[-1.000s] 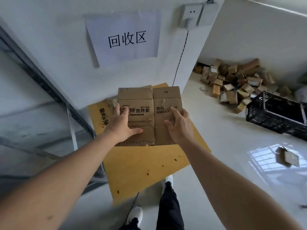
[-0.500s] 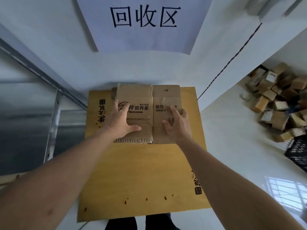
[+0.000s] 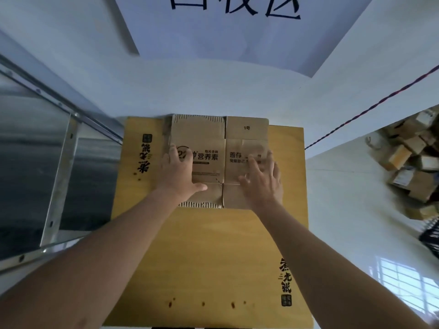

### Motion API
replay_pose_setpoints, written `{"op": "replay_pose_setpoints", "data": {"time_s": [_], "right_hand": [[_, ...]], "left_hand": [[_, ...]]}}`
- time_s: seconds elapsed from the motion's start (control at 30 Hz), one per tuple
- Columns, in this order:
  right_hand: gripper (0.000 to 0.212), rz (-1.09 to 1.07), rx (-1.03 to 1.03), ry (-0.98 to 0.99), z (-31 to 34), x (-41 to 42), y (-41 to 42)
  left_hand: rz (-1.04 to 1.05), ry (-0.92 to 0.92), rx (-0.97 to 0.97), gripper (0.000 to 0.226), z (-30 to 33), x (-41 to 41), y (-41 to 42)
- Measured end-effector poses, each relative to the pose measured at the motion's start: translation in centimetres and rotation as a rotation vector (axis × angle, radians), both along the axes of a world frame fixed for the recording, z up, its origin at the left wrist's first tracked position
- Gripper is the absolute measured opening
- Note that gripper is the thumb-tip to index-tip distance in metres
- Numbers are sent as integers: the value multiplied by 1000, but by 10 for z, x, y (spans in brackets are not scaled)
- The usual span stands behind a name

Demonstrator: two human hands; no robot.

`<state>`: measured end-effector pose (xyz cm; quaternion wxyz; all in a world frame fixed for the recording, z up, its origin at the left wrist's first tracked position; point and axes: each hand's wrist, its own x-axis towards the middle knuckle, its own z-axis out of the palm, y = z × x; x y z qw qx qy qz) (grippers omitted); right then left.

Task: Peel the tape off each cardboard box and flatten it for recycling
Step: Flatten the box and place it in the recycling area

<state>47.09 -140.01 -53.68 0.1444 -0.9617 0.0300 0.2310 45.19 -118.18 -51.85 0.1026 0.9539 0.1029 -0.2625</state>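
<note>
A flattened brown cardboard box point(image 3: 211, 136) with printed characters lies on a large yellow cardboard sheet point(image 3: 209, 252) on the floor, against the white wall. My left hand point(image 3: 178, 174) lies flat on the box's left half, fingers straight, thumb out to the right. My right hand point(image 3: 261, 179) rests flat on the right half, fingers spread. Under the box's far left edge, the edges of other flattened cardboard show. No tape is visible on the box.
A paper sign point(image 3: 237, 27) with large characters hangs on the wall above. A pile of small cardboard boxes point(image 3: 411, 160) lies at the right on the white floor, with a black crate point(image 3: 431, 236) at the edge. A metal frame point(image 3: 57, 176) stands left.
The flattened box went down from the air onto the yellow sheet. Both hands have gone from holding it to lying flat on it, and my view has moved closer to the wall.
</note>
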Motion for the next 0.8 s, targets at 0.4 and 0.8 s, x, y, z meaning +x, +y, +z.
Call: {"op": "replay_pose_setpoints", "data": {"time_s": [0.4,0.8], "right_hand": [[62,305,2,-10,3,15,20],[56,210,46,23,28,17,29]], "left_hand": [[-175,-68,-109,60,-8,12,-7],[-249,-94,-89,57,16,16,-15]]}}
